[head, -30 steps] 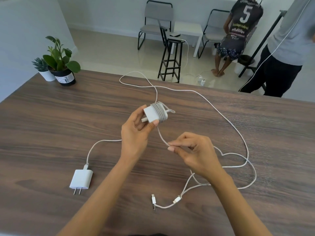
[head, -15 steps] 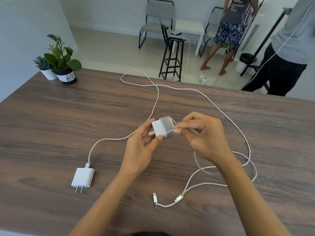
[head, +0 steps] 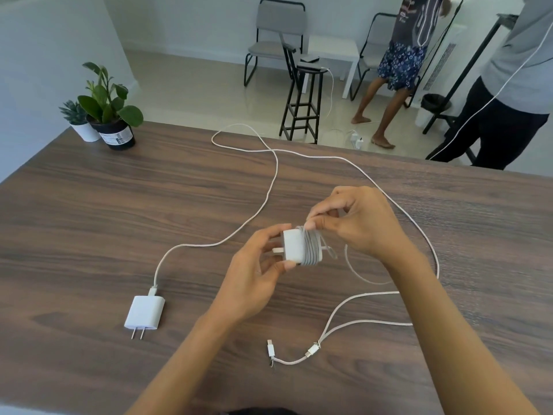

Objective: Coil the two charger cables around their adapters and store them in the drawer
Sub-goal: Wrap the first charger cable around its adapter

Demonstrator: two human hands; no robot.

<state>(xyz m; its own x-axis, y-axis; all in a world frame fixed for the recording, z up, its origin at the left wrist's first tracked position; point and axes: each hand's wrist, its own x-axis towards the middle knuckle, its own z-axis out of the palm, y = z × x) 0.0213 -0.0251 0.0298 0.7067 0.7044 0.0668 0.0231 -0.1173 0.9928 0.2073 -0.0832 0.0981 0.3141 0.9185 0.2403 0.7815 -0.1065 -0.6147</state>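
The left hand (head: pixel 254 280) grips the white square adapter (head: pixel 294 245) while the right hand (head: pixel 353 223) pinches its white braided cable (head: pixel 311 245); slack tension could loosen the coil.

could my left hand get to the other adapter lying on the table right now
Probably not yet. The way from your left hand to the second adapter on the table looks open, but that hand holds the half-wrapped adapter while the right hand winds its cable.
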